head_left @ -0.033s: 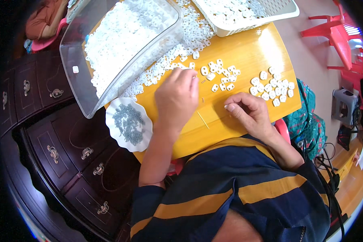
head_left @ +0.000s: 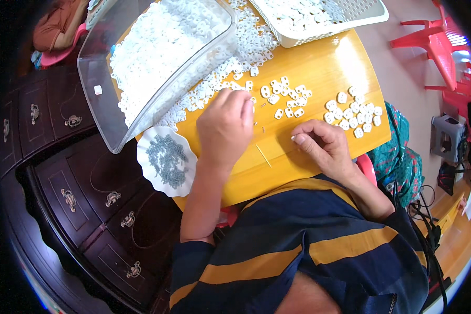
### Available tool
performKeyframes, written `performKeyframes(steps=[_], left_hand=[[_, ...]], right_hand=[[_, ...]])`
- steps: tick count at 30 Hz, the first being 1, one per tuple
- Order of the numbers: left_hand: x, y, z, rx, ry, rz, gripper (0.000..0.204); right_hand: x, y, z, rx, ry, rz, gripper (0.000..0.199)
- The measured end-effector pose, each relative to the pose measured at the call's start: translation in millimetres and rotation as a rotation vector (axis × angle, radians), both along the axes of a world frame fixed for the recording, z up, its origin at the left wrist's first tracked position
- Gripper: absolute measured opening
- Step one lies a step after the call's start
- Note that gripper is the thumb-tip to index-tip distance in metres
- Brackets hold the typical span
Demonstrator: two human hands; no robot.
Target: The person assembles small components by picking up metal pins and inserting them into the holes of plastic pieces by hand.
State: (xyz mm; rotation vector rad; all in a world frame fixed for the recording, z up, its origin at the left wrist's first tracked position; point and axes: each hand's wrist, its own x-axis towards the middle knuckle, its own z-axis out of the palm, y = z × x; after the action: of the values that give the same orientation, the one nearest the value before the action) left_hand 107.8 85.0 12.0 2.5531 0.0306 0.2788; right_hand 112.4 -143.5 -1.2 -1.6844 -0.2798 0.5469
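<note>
My left hand (head_left: 225, 125) lies palm down on a yellow board (head_left: 324, 68), its fingertips pinched on a small white plastic piece (head_left: 253, 107) at the edge of a loose heap. My right hand (head_left: 322, 146) rests on the board close to my body with fingers curled and thumb against forefinger; nothing shows in it. Between the hands lies a thin metal pin (head_left: 263, 155). One cluster of white pieces (head_left: 285, 97) sits just beyond my left fingers, and a tidier group (head_left: 353, 112) lies above my right hand.
A tilted clear bin (head_left: 157, 63) spills white pieces onto the board. A white perforated basket (head_left: 319, 21) stands at the far edge. A scalloped white dish (head_left: 167, 159) of small dark metal parts sits by my left wrist. Dark drawers (head_left: 89, 193) left, red chairs (head_left: 445, 47) right.
</note>
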Motion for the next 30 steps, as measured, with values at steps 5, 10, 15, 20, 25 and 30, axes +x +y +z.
performKeyframes(steps=[5,10,15,20,25,30], left_hand=[[-4,10,-2,-0.006,0.021,0.01,0.006],[5,-5,4,0.013,0.05,-0.059,0.008],[12,-5,-1,0.099,0.081,-0.098,0.01],[23,-3,-2,0.244,0.069,-0.18,0.011],[27,-1,-2,0.238,0.108,-0.276,0.009],[8,-18,26,0.03,0.126,-0.378,0.01]], right_hand=[[2,2,1,-0.01,-0.009,0.014,0.011],[2,3,0,-0.026,-0.06,0.018,0.012],[2,3,3,-0.036,-0.062,0.015,0.011],[3,3,2,-0.054,-0.083,0.032,0.011],[4,1,4,-0.04,-0.04,0.037,0.012],[3,-2,-3,0.114,0.138,0.028,0.015]])
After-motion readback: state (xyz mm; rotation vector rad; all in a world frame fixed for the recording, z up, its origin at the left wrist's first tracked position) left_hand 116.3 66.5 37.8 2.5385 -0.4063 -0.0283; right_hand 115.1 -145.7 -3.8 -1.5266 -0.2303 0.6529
